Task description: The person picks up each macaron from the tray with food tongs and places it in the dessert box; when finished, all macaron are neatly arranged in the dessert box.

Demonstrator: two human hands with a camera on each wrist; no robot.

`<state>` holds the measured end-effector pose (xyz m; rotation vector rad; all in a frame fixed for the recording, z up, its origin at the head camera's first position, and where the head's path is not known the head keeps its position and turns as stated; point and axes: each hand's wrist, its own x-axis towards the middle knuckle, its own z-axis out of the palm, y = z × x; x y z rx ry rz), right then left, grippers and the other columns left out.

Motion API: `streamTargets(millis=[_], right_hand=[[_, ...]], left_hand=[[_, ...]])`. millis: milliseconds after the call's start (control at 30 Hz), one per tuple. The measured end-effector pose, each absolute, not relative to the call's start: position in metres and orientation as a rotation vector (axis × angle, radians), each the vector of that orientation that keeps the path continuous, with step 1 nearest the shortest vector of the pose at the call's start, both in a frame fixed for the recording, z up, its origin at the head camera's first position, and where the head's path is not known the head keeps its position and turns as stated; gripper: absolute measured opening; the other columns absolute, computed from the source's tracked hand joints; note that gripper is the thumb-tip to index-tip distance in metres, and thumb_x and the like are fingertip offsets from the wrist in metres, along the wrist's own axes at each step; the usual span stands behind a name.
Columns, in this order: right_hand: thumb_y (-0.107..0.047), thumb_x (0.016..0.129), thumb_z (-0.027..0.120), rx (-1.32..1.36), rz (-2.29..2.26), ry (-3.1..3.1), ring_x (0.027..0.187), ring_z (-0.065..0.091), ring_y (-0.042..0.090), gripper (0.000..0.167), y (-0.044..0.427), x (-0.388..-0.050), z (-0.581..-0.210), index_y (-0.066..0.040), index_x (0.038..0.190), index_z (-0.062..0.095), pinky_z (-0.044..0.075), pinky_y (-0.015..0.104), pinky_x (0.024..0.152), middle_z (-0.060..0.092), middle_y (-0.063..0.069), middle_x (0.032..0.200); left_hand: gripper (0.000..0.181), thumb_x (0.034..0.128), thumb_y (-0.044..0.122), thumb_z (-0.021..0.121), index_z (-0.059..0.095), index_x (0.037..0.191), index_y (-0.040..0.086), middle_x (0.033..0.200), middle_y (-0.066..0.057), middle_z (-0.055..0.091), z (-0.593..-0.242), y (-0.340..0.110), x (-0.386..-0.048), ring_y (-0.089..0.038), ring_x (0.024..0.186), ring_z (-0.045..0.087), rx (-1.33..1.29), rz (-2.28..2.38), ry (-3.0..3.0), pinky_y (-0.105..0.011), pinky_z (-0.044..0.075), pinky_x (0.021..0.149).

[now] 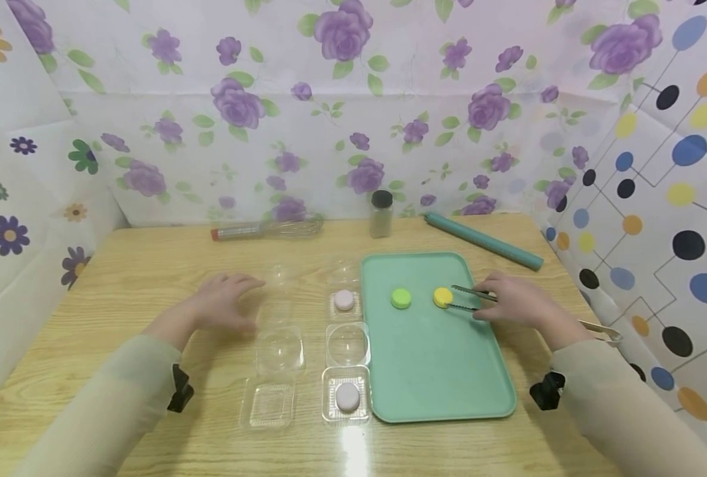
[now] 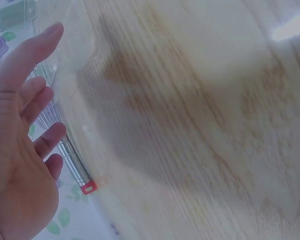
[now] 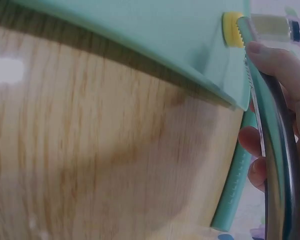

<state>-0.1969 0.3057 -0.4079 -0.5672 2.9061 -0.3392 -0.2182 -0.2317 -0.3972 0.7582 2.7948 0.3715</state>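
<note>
We see the right hand [image 1: 517, 301] gripping a pair of metal tongs [image 3: 277, 145], its thumb laid along one arm. In the head view the hand and sleeve cover the middle of the tongs, and only the rear end shows past the wrist. The serrated tips stand apart at the right side of a yellow round piece [image 1: 442, 297], which lies on the green tray [image 1: 436, 371]; we cannot tell whether both tips touch it. In the right wrist view one tip overlaps the piece and hides part of it, and the tray is cut off by the top edge.

A light green round piece [image 1: 401, 299] lies on the tray to the left of the yellow one.

The left hand [image 1: 224, 305] holds nothing, its fingers loosely bent above the bench [image 1: 150, 285], beside the clear containers. It is blurred in the head view, and the left wrist view cuts off part of the palm.

The far left container [image 1: 275, 311] is so transparent that we can hardly trace its outline. The near left container [image 1: 271, 403] is clearer. On the right, the far container [image 1: 345, 315] and the near container [image 1: 347, 374] each hold a pale lilac round piece.
</note>
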Motion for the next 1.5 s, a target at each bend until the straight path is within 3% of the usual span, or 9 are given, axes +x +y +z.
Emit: streamTargets(millis=[200, 433, 800, 1267, 1500], right_hand=[[-0.040, 0.076, 0.074, -0.595, -0.335, 2.901, 0.097, 0.057, 0.026, 0.055, 0.297, -0.199, -0.412, -0.006, 0.118, 0.064, 0.048, 0.045, 0.081, 0.059, 0.011, 0.112], [-0.037, 0.078, 0.074, -0.615, -0.359, 2.904, 0.086, 0.056, 0.020, 0.050, 0.289, -0.201, -0.415, -0.006, 0.116, 0.065, 0.048, 0.039, 0.072, 0.060, 0.008, 0.105], [-0.036, 0.082, 0.070, -0.585, -0.396, 2.928, 0.096, 0.059, 0.025, 0.048, 0.270, -0.205, -0.399, -0.010, 0.121, 0.062, 0.049, 0.044, 0.076, 0.058, 0.008, 0.113], [-0.041, 0.082, 0.069, -0.835, -0.384, 2.872, 0.098, 0.059, 0.021, 0.049, 0.168, -0.226, -0.379, -0.015, 0.122, 0.062, 0.050, 0.040, 0.080, 0.058, 0.004, 0.119], [-0.041, 0.082, 0.068, -0.928, -0.371, 2.807, 0.095, 0.056, 0.015, 0.047, 0.112, -0.233, -0.374, -0.015, 0.121, 0.063, 0.048, 0.035, 0.080, 0.059, -0.001, 0.112]], left_hand=[[0.082, 0.0681, 0.037, 0.078, 0.045, 0.138, 0.010, 0.139, -0.019, 0.042, -0.400, -0.234, -0.221, -0.048, 0.123, 0.033, 0.749, 0.398, 2.798, -0.066, 0.015, 0.101], [0.080, 0.0685, 0.039, 0.077, 0.047, 0.137, 0.011, 0.137, -0.017, 0.046, -0.402, -0.234, -0.222, -0.045, 0.120, 0.037, 0.767, 0.391, 2.812, -0.064, 0.019, 0.100], [0.076, 0.0707, 0.034, 0.077, 0.047, 0.137, 0.012, 0.139, -0.015, 0.044, -0.398, -0.231, -0.221, -0.042, 0.122, 0.034, 0.735, 0.404, 2.786, -0.064, 0.017, 0.101], [0.072, 0.0745, 0.037, 0.075, 0.048, 0.136, 0.011, 0.138, -0.017, 0.044, -0.401, -0.231, -0.221, -0.042, 0.122, 0.036, 0.735, 0.411, 2.799, -0.063, 0.018, 0.102], [0.071, 0.0750, 0.036, 0.075, 0.048, 0.136, 0.011, 0.138, -0.016, 0.045, -0.401, -0.229, -0.221, -0.040, 0.121, 0.036, 0.731, 0.427, 2.799, -0.063, 0.018, 0.102]])
